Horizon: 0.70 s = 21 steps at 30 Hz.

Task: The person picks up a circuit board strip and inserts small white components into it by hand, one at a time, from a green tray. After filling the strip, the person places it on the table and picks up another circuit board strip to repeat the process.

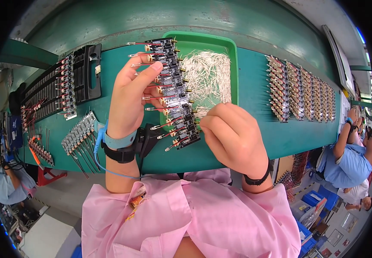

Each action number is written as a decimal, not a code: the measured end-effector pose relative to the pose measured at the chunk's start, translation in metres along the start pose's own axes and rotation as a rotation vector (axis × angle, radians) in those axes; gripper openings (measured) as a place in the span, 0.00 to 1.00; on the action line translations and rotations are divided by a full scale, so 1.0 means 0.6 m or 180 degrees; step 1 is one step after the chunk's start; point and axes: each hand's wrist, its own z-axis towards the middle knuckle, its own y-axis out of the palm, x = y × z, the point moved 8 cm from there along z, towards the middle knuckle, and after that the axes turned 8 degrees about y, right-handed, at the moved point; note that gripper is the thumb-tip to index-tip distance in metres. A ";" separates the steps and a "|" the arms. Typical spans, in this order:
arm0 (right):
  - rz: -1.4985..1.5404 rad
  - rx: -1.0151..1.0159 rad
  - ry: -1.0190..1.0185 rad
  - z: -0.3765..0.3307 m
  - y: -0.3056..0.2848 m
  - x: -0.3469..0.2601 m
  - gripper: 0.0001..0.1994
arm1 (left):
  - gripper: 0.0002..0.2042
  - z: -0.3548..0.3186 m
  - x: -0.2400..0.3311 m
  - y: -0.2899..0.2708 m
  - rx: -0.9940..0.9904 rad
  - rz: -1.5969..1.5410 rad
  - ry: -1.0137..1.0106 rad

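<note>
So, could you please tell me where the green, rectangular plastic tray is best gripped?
Probably the right rim of the green tray, coming from the right: that raised wall is mostly unobstructed, while the long black circuit-board strip overlaps its left side and the right hand its near end.

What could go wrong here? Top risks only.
1. Clear-tipped wired components jut from the black circuit-board panel in the left hand; they may snag or bend.
2. Loose white pieces fill the green tray behind it; a dropped part could get lost.
3. The blue cord runs near the smaller board strip's leads; it might catch them.
</note>
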 end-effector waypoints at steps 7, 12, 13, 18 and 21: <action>-0.0015 0.0052 0.0047 0.000 -0.001 0.003 0.09 | 0.09 0.000 0.001 -0.001 -0.0023 -0.0020 -0.0009; 0.0092 0.0026 0.0153 0.001 -0.001 0.012 0.09 | 0.09 0.001 -0.002 -0.001 -0.0033 -0.0097 -0.0051; 0.0147 0.0026 0.0181 0.001 -0.001 0.014 0.09 | 0.09 0.001 -0.003 -0.001 -0.0045 -0.0123 -0.0063; 0.0410 0.0007 0.0262 0.006 0.001 0.018 0.08 | 0.09 0.000 -0.006 0.006 -0.0162 -0.0187 -0.0096; 0.0450 -0.0004 0.0331 0.006 0.003 0.023 0.08 | 0.09 0.001 -0.006 0.004 -0.0159 -0.0151 -0.0079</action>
